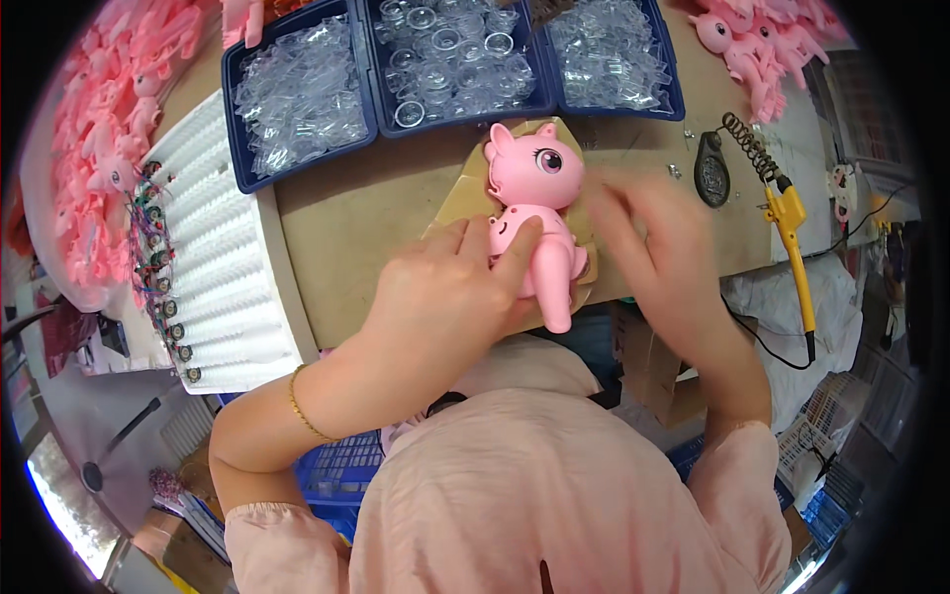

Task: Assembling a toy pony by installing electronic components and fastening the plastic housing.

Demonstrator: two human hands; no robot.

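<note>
A pink toy pony (537, 172) with a large purple eye lies on a yellowish pad (457, 203) at the table's near edge. Its head points away from me and a leg points toward me. My left hand (440, 287) is closed round the pony's body from the left, thumb on top. Small holes and a curved slot show in the body beside the thumb. To the right of the pony's head, and apart from it, is my right hand (661, 233). Motion smears its fingers, so whether they hold anything cannot be made out.
Blue bins (371, 148) of clear plastic parts stand at the back. A white ribbed tray (233, 247) with small wired parts is at left. Pink toy parts pile up at far left (109, 139) and far right (757, 49). A yellow soldering iron (792, 223) sits in a coiled holder (749, 144).
</note>
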